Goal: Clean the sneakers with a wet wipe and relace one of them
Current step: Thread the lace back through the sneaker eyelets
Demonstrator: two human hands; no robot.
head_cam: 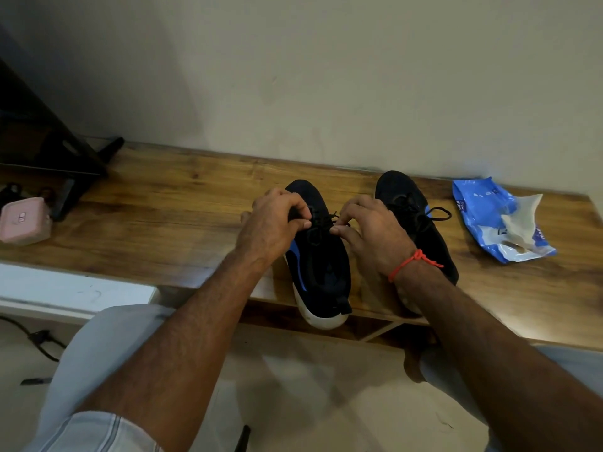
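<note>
Two black sneakers stand side by side on a low wooden bench [163, 197], toes toward the wall. The left sneaker [321, 269] has a blue stripe and a white sole, and its heel hangs over the bench's front edge. My left hand [275, 223] and my right hand [368, 230] both pinch its black lace [321, 223] over the eyelets. The right sneaker [421, 223] is partly hidden behind my right wrist; its lace is tied. A used wet wipe [518, 220] lies on the blue wipe packet [483, 210] at the right.
A pink case [24, 220] sits at the bench's left end beside a black stand [65, 158]. The wall runs right behind the bench. My knees are below the front edge, and a black cable [36, 337] lies on the floor at left.
</note>
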